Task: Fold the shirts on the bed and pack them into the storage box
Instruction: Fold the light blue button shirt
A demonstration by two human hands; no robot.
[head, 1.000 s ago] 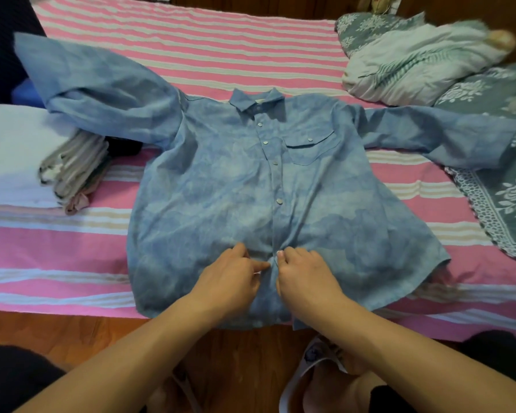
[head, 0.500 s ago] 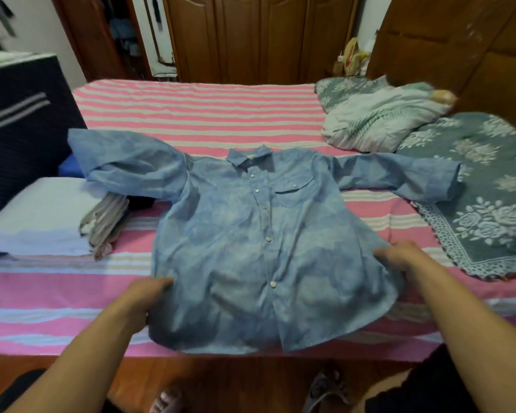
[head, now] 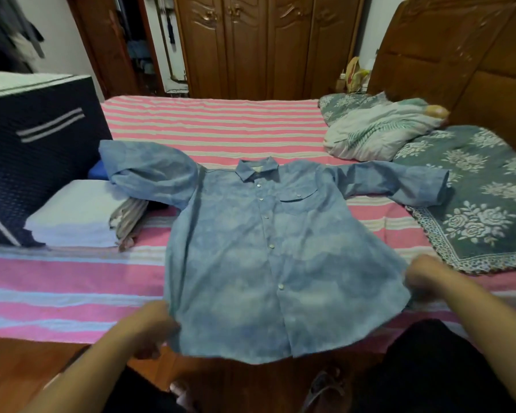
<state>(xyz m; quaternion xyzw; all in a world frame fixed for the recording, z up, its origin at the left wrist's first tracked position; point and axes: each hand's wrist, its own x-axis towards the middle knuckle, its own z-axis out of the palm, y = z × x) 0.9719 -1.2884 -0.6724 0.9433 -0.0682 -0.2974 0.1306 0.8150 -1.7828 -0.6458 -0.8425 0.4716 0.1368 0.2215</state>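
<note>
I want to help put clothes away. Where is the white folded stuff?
The white folded pile lies on the bed's left side, beside the dark storage box, with the blue shirt's sleeve draped over its far corner.

The bed (head: 221, 120) carries a blue shirt (head: 265, 263) at centre, folded clothes (head: 78, 216) at 9 o'clock, a pillow (head: 379, 129) and floral blanket (head: 474, 198) at 2 o'clock.
</note>
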